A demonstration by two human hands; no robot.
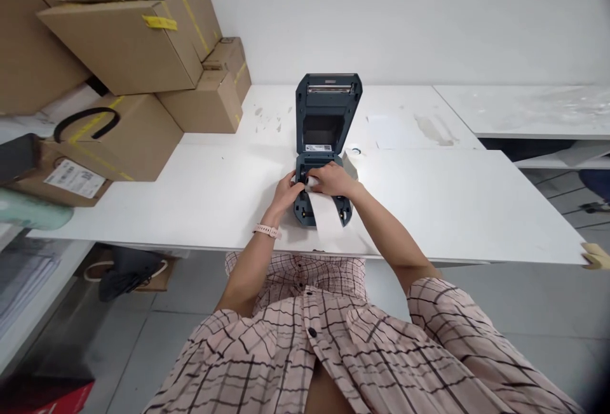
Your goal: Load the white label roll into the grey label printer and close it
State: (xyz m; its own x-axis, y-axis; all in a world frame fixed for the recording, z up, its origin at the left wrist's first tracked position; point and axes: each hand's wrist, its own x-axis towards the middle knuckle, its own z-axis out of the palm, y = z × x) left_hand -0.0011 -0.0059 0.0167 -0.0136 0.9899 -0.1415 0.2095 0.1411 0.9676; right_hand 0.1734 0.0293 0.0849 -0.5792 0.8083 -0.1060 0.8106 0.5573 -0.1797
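Note:
A dark label printer (300, 213) stands on the white table with its lid (324, 104) raised. My right hand (333, 179) is closed round a small roll of white label paper (312, 183) inside the printer's lower body. From that roll a loose strip (326, 214) of paper runs out over the printer's front edge towards me. At the printer's left side, my left hand (286, 194) grips the rim, with the thumb reaching in near the roll's end. The fingers of my right hand hide part of the roll and the space beneath it.
Cardboard boxes (128, 46) are stacked at the left of the white table (223, 211). A green cylinder (35, 209) lies at the far left edge. Behind the printer is a white wall (410, 20). A piece of brown tape (595, 255) sticks to the right corner.

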